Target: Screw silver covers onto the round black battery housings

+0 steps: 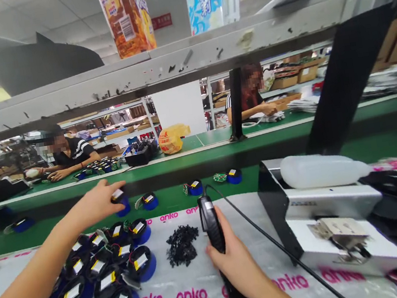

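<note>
My left hand [99, 202] reaches forward over the green conveyor belt [176, 198] and is closed on a round blue-and-black part [120, 201] with a battery on top. My right hand [233, 258] grips a black corded electric screwdriver [212, 226], its upper end pointing away from me and its cable running off to the lower right. Several similar blue-and-black parts [102, 278] lie grouped on the plastic sheet below my left arm. A small pile of black pieces [182, 243] sits between my hands.
More blue parts [195, 188] ride on the belt. A white metal fixture [330, 229] with a white plastic bottle [321, 169] on it stands at the right. Two other people work at the far side. A yellow bag [172, 139] lies on the far bench.
</note>
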Tool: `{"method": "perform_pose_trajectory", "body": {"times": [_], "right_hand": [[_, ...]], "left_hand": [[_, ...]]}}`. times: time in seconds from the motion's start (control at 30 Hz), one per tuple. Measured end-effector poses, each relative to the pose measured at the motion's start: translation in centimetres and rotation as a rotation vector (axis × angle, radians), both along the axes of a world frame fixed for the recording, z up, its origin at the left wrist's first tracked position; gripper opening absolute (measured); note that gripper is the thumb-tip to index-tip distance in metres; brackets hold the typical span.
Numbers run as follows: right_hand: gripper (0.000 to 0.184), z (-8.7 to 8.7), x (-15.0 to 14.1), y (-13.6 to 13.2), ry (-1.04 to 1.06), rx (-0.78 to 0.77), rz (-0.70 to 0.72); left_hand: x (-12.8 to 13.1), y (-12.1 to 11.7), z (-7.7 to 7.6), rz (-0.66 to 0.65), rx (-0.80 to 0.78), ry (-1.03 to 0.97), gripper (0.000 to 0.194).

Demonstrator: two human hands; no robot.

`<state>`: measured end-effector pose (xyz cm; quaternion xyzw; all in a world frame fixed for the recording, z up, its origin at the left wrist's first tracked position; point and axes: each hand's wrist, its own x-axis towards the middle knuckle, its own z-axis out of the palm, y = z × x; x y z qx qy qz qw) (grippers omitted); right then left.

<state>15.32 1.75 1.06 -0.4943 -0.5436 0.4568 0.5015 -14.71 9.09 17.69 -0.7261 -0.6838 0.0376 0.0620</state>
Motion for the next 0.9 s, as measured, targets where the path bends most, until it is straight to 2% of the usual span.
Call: {"method": "perform_pose_trajectory", "body": {"times": [0.07,0.17,0.23,0.3,0.37,0.47,0.53,0.6,0.63,0.7,0.83,0.9], "right_hand": [[0.09,0.6,1.3,0.1,-0.167,0.076,0.001],[0.091,0.8,3.4,0.2,-0.388,0.133,-0.006],[0.09,0.3,4.4,0.3,-0.516,0.137,-0.025],[0.085,-0.2,5.0,0.4,-0.619,0.155,-0.054],[0.068,0.2,5.5,0.5,-0.694,0.218,-0.086],[0.037,3.3,7.3,0.2,-0.761,0.391,-0.173],[0.034,6.3,9.3,0.0,-0.791,0.513,-0.354],[0.04,9.0,11.9,0.2,-0.829,0.614,-0.601],[0.043,10.1,13.2,0.6,-0.861,0.647,-0.673],[0.052,11.3,15.9,1.8,-0.957,0.63,-0.664],[0.068,12.3,20.2,3.7,-1.115,0.401,-0.355],[0.071,13.0,21.2,3.6,-1.123,0.304,-0.281]], "left_hand": [[4.4,-3.0,-0.7,-0.149,-0.067,-0.087,0.069],[11.4,-7.5,-4.5,-0.534,-0.273,-0.311,0.072],[15.2,-9.4,-7.8,-0.625,-0.308,-0.368,0.075],[17.4,-10.2,-10.9,-0.62,-0.288,-0.384,0.07],[18.1,-10.2,-13.2,-0.613,-0.269,-0.453,0.073],[17.4,-9.7,-15.2,-0.65,-0.238,-0.579,0.084],[16.8,-9.5,-15.9,-0.692,-0.21,-0.623,0.087],[16.6,-9.5,-16.4,-0.709,-0.185,-0.658,0.087],[16.5,-9.6,-16.5,-0.704,-0.173,-0.682,0.087],[16.4,-9.6,-16.7,-0.695,-0.156,-0.732,0.079],[15.9,-9.4,-16.4,-0.766,-0.194,-0.759,0.061],[15.5,-9.2,-16.1,-0.808,-0.218,-0.752,0.062]]}}
